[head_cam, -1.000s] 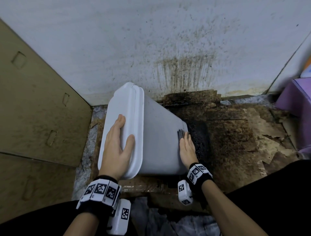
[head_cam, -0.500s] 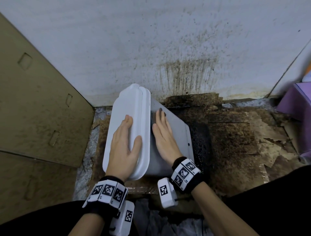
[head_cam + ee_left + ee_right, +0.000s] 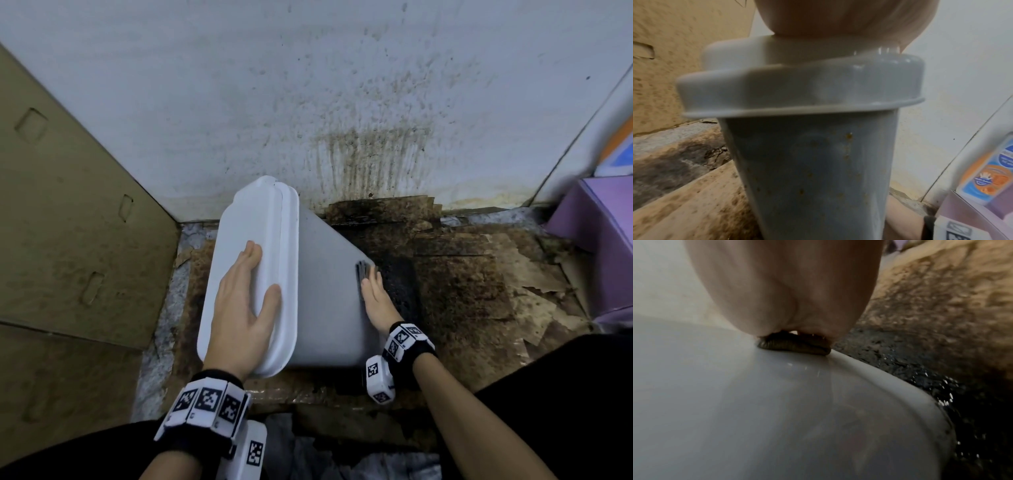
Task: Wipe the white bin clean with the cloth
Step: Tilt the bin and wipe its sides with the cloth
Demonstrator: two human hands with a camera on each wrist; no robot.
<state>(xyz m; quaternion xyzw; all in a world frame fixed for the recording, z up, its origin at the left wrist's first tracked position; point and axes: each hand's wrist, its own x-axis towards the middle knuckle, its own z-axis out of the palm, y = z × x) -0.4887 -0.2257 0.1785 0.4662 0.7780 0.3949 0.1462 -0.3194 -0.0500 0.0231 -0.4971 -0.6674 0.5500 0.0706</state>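
Observation:
The white bin [image 3: 325, 291] stands tilted on stained cardboard, its lid [image 3: 246, 240] closed and leaning left. My left hand [image 3: 239, 301] rests flat on the lid with straight fingers, thumb on the lid's rim. My right hand [image 3: 375, 298] presses a folded dark grey cloth [image 3: 363, 272] flat against the bin's right side near its base edge. In the right wrist view the ribbed cloth [image 3: 795, 345] shows squeezed between my palm and the bin wall [image 3: 756, 402]. The left wrist view shows the bin's front [image 3: 813, 170] with small brown specks.
A stained white wall [image 3: 342, 102] rises right behind the bin. A brown cardboard panel [image 3: 68, 222] stands at the left. Wet, dark, torn cardboard [image 3: 462, 291] covers the floor at the right. A purple box [image 3: 603, 236] sits at the far right.
My right hand slid the cloth from the bin's upper side near the lid down to its lower right edge. The left hand stayed on the lid.

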